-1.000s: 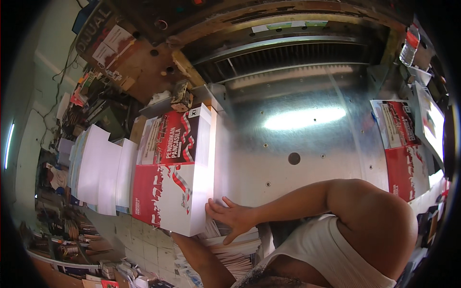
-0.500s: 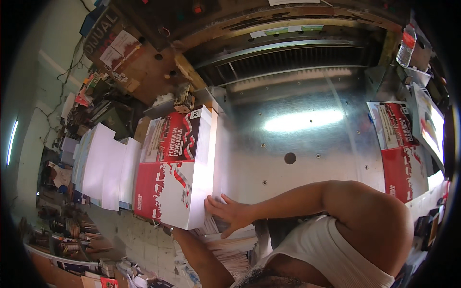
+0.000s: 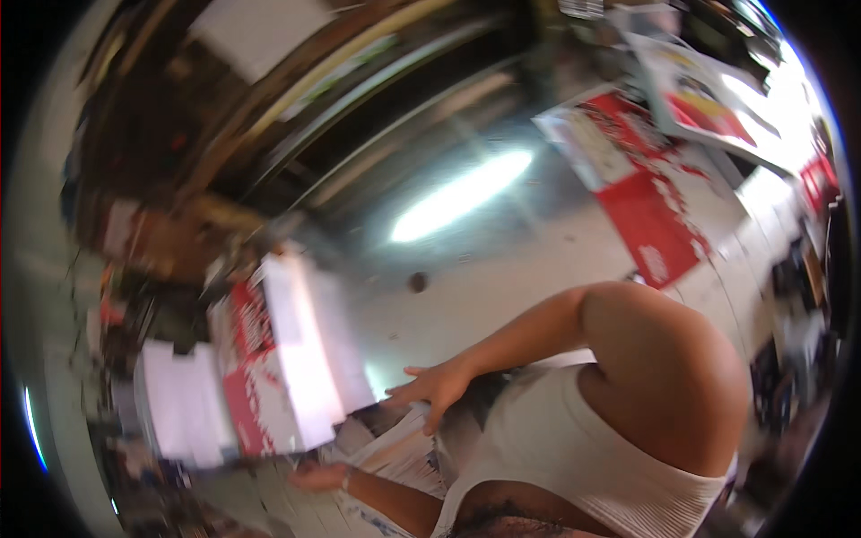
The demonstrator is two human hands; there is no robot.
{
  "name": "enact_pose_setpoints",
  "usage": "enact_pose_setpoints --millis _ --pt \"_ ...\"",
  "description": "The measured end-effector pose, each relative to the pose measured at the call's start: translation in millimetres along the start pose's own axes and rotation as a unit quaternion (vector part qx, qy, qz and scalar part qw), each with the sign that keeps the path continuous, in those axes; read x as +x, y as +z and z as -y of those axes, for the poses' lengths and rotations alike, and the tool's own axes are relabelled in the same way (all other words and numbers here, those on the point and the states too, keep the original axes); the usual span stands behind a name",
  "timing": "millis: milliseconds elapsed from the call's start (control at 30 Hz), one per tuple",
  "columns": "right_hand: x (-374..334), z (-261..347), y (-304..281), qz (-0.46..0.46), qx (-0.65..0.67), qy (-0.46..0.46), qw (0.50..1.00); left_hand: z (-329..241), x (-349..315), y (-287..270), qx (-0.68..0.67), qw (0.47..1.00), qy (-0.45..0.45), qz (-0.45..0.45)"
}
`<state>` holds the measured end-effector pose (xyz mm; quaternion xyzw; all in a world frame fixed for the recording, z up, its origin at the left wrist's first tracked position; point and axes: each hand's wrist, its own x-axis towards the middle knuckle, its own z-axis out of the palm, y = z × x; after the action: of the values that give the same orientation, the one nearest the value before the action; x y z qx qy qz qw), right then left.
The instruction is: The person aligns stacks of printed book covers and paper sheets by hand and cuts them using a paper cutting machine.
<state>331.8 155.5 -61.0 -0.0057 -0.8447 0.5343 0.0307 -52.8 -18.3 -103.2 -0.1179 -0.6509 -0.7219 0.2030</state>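
My right hand hovers over the near edge of the metal table, fingers spread and holding nothing. Lower left, my left hand is blurred, its fingers loosely extended below the near edge of a stack of printed sheets. That thick stack has red-and-white covers and bright white paper edges, and stands on the left of the table, apart from both hands. Between my forearms lies a heap of loose paper strips. A second red-and-white printed stack sits on the right side.
The shiny metal table has a round hole and runs under a dark machine frame. White paper stacks stand at far left. A colourful printed sheet leans at upper right, near pale floor tiles.
The view has swung to the right and tilted, blurring the scene. My right hand has come away from the left stack's edge. My left hand now shows clear of the stack.
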Motion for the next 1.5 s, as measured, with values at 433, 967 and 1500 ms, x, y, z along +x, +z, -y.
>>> enact_pose_setpoints --millis 433,967,1500 --pt "-225 64 -5 -0.186 0.031 0.083 0.979 -216 -251 116 -0.023 0.866 0.286 0.409" --pt "-224 48 -5 -0.314 -0.148 0.064 0.936 -201 -91 114 0.461 0.778 0.329 0.271" --pt "-209 49 -1 -0.359 -0.196 0.077 0.909 -167 -74 107 0.454 0.792 0.297 0.281"
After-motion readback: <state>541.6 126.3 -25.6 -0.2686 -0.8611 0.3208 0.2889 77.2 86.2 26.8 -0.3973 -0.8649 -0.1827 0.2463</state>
